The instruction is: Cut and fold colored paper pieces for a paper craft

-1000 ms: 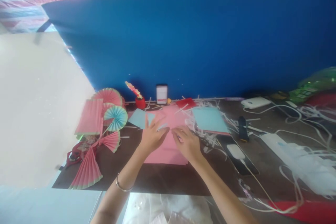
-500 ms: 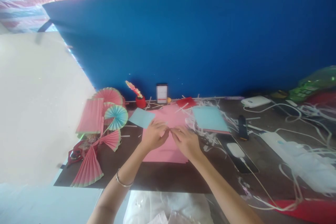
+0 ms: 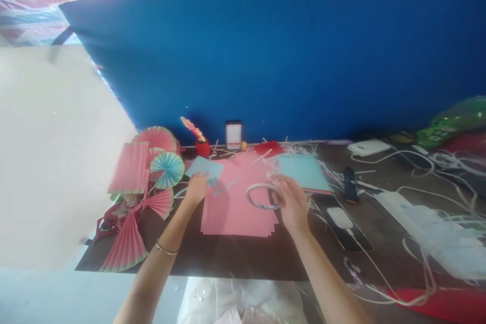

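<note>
My right hand is closed on a roll of tape, a thin pale ring held above a stack of pink paper sheets. My left hand pinches the free end of a tape strip that stretches from the roll, over the edge of a small light blue sheet. A thin bracelet sits on my left wrist. The pink stack lies flat on the dark table between my hands.
Folded pink and blue paper fans lie at the left. A light blue sheet on paper shreds, a phone, a black remote, white cables and a power strip fill the right. A blue board stands behind.
My hands were together over the pink paper. They have moved apart: the right lifted with the tape roll, the left went left, drawing out a strip.
</note>
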Demonstrator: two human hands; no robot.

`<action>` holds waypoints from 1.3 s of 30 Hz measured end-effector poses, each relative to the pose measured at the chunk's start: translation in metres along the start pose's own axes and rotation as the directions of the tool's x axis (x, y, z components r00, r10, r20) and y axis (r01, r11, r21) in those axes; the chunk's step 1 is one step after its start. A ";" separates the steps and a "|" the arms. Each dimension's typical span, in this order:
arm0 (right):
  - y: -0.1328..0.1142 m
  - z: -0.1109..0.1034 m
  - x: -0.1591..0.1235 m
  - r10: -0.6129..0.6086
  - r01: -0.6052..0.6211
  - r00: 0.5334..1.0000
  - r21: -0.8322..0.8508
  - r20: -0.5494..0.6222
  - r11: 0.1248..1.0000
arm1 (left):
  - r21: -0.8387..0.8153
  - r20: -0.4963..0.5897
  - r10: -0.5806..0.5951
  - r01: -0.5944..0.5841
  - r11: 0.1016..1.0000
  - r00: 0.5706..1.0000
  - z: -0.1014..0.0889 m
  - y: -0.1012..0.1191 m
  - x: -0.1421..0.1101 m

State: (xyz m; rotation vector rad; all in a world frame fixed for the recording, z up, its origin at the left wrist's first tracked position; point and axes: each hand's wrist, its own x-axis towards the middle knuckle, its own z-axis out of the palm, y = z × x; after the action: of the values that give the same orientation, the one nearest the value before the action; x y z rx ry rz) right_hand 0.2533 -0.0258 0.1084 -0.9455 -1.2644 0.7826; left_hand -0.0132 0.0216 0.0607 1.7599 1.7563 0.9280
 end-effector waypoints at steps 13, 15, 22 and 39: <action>0.006 0.006 -0.006 0.177 -0.242 0.960 0.323 0.219 0.915 | -0.533 0.186 0.467 -0.310 0.787 0.864 0.016 0.115 -0.065; 0.007 0.009 -0.009 0.151 -0.218 0.961 0.296 0.231 0.930 | -0.489 0.089 0.494 -0.395 0.778 0.865 0.020 0.126 -0.072; 0.011 0.004 -0.014 0.110 -0.164 0.954 0.179 0.280 0.970 | -0.335 -0.087 0.531 -0.526 0.782 0.843 0.032 0.141 -0.073; 0.032 -0.002 -0.011 0.379 -0.509 0.855 0.430 0.353 0.746 | -0.031 -0.061 0.439 -0.441 0.897 0.897 0.052 0.140 -0.066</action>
State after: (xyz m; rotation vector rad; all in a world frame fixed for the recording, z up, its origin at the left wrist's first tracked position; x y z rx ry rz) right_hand 0.2546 -0.0230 0.0750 -0.7254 -0.9501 1.5788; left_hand 0.1218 -0.0450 0.1229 2.1690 1.3708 1.1909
